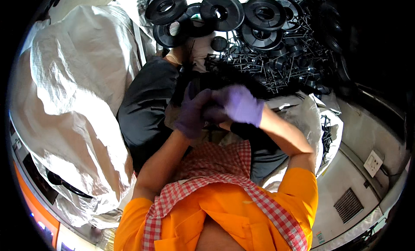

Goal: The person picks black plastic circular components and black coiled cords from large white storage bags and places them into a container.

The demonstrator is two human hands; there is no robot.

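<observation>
Both hands wear purple gloves and meet above my lap. My left hand (pixel 191 115) is closed, its fingers curled inward, with a dark shape just above it that blends into the shadow. My right hand (pixel 243 105) comes in from the right, bent at the wrist and slightly blurred, its fingers closed against the left hand. Whatever lies between the two hands is hidden by the gloves and too dark to name. Beyond them spreads a heap of thin black plastic sticks and small black parts (pixel 276 71).
Several black plastic rings with round center holes (pixel 221 12) lie at the far side. A big silvery-white sack (pixel 82 86) fills the left. Another white sack (pixel 332 121) with black sticks stands at the right, near a wall socket (pixel 372 163) and a vent grille (pixel 348 205).
</observation>
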